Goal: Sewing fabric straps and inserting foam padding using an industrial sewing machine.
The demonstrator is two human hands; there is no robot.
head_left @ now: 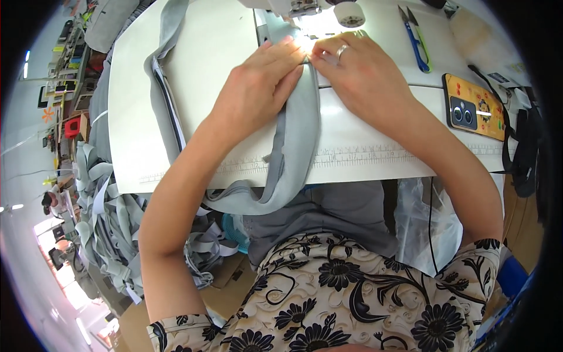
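Observation:
A long grey fabric strip (302,123) runs up the white sewing table (363,123) to the brightly lit foot area of a sewing machine (275,4). Its lower part loops over the table's near edge. My left hand (252,88) holds the strip from the left, fingers pressed together and thumb along its edge. Closed in a pinch, my right hand (369,73) grips the strip's right side by the needle area and wears a ring. Glare and my fingers hide the exact stitching spot.
Another grey strip length (164,76) lies at the table's left. Thread snips (417,44) and a phone in a yellow case (478,108) lie right. A ruler scale (352,157) marks the front edge. Heaped grey strips (108,217) hang below left; a plastic bag (419,217) hangs below right.

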